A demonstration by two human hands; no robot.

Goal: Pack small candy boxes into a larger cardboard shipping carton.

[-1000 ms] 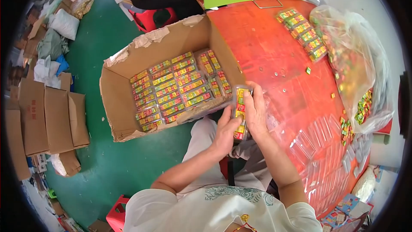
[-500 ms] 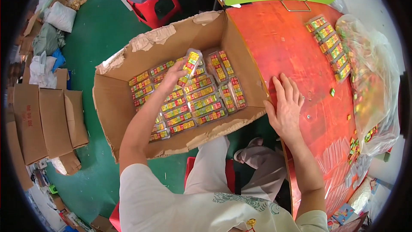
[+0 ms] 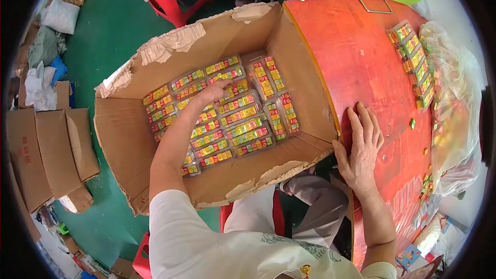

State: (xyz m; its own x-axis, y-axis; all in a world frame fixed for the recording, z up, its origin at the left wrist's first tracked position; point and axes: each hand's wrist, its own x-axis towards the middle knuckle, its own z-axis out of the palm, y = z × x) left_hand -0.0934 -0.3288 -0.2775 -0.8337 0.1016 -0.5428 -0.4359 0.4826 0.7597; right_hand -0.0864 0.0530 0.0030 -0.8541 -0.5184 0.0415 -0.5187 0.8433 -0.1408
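Observation:
My left hand [image 3: 217, 91] reaches down into a large cardboard box [image 3: 121, 129]. Its bent fingers are on the end of a clear plastic tray of small red, yellow and green blocks [image 3: 239, 88], which lies level with its neighbours. Similar filled trays [image 3: 243, 116] lie in rows around it, and others stand turned at the box's right side. Part of the rows is hidden under my left forearm. My right hand [image 3: 363, 157] rests open on the red table [image 3: 330, 36], fingers spread, its thumb near the box's right rim.
Filled trays [image 3: 416, 64] lie on the table's far right beside a clear bag [image 3: 454, 108] of small blocks. Loose blocks [image 3: 426, 186] and empty clear trays [image 3: 398, 201] are nearer. Flattened cartons [image 3: 57, 150] stand left; a red stool [image 3: 178, 5] is beyond the box.
My left hand has lowered the tilted tray, which now lies flat among the others. The view has shifted slightly, and my right hand stays on the table edge.

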